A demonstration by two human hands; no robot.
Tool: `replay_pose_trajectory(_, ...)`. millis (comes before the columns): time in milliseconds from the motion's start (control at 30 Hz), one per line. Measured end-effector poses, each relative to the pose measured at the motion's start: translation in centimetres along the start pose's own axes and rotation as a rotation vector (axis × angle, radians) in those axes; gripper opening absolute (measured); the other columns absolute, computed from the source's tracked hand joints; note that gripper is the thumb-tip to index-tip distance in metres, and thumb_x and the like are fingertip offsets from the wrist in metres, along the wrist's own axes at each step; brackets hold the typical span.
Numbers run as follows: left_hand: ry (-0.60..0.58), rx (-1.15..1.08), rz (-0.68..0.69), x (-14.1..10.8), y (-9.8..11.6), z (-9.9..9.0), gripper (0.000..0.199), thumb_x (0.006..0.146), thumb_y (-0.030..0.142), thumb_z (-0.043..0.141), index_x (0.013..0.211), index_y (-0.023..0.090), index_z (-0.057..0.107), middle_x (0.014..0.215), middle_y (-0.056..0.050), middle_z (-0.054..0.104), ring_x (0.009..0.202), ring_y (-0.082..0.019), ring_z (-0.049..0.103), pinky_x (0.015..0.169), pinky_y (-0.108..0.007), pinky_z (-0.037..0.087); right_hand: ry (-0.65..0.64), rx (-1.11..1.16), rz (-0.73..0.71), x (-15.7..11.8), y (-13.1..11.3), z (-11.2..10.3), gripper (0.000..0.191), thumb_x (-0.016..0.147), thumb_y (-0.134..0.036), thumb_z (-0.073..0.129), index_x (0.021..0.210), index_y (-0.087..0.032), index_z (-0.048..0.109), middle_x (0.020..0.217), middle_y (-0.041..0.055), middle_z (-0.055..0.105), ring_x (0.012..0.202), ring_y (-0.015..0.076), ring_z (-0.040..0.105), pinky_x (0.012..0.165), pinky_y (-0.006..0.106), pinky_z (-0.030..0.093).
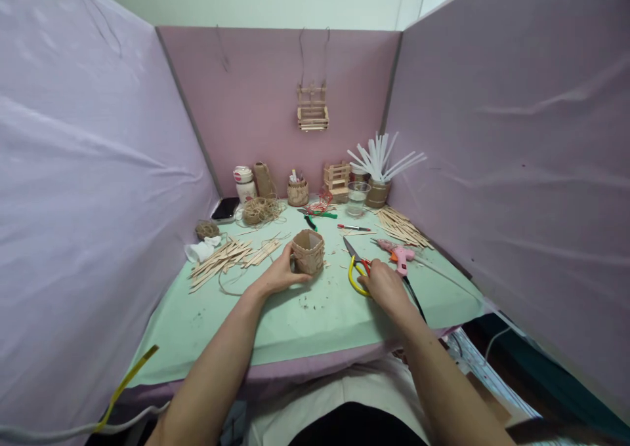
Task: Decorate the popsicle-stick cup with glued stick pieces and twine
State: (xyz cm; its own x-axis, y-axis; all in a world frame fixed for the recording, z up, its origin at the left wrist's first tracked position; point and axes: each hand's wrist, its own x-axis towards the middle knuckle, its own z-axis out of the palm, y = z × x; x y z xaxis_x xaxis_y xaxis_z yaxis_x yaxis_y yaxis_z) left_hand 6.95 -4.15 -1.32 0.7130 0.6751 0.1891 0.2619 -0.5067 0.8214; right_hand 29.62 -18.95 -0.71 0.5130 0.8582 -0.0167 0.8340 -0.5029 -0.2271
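Note:
My left hand (281,275) is wrapped round the left side and base of a small tan cup (309,254) with a rough, textured outside and a pale inside. The cup stands upright on the green tabletop, its opening facing up. Over to the right, my right hand (386,287) has its fingers curled on the handles of scissors (352,249) with yellow and red grips. The scissors lie on the table with blades pointing away to the upper left. Part of the handles is hidden under my fingers. Small brown crumbs (310,305) lie in front of the cup.
A pink glue gun (403,256) with its cord lies right of my right hand. Wooden sticks lie in piles at left (224,261) and right (401,226). Behind are pliers (310,222), a pen (353,227), twine (260,210), a water cup (357,200) and white glue sticks (378,157).

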Motion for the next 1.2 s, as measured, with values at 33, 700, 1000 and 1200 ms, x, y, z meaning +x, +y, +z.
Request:
replay_pose_trajectory(33, 0.025, 0.063, -0.001, -0.3, 0.1, -0.4, 0.104, 0.056, 0.039, 0.083, 0.142, 0.02, 0.029, 0.143, -0.014, 0.044, 0.13, -0.031, 0.043, 0.108, -0.043, 0.034, -0.036, 0.007, 0.003, 0.3, -0.1, -0.3, 0.027, 0.083, -0.028, 0.058, 0.101, -0.008, 0.06, 0.092, 0.0181, 0.067, 0.086, 0.0249, 0.063, 0.064, 0.028, 0.033)
replay_pose_trajectory(700, 0.416, 0.816, 0.454, -3.1, 1.8, 3.1, 0.014, 0.09, 0.022, 0.054, 0.085, 0.02, 0.067, 0.082, -0.005, 0.065, 0.084, -0.02, 0.051, 0.073, -0.034, 0.035, -0.693, 1.271, 0.029, -9.9, 2.9, -1.9, 0.047, 0.07, -0.058, 0.07, 0.09, -0.018, 0.054, 0.059, -0.007, 0.042, 0.048, 0.0062, 0.037, 0.047, 0.021, 0.03)
replay_pose_trajectory(1000, 0.426, 0.825, 0.414, -3.0, 1.8, 3.3, 0.014, 0.09, 0.022, 0.053, 0.085, 0.02, 0.066, 0.08, -0.005, 0.063, 0.083, -0.02, 0.049, 0.073, -0.034, 0.037, -0.909, 1.463, 0.023, -9.9, 1.3, -0.8, 0.043, 0.081, -0.059, 0.057, 0.08, -0.016, 0.052, 0.053, -0.0061, 0.042, 0.04, 0.0049, 0.033, 0.035, 0.018, 0.024)
replay_pose_trajectory(1200, 0.388, 0.817, 0.405, -2.7, 1.5, 3.4, 0.015, 0.09, 0.021, 0.054, 0.081, 0.019, 0.066, 0.08, -0.006, 0.062, 0.084, -0.02, 0.049, 0.073, -0.034, 0.037, -0.88, 1.445, 0.155, -9.2, 0.4, -0.6, 0.042, 0.078, -0.057, 0.061, 0.079, -0.016, 0.052, 0.054, -0.0058, 0.044, 0.04, 0.0039, 0.034, 0.033, 0.015, 0.021)
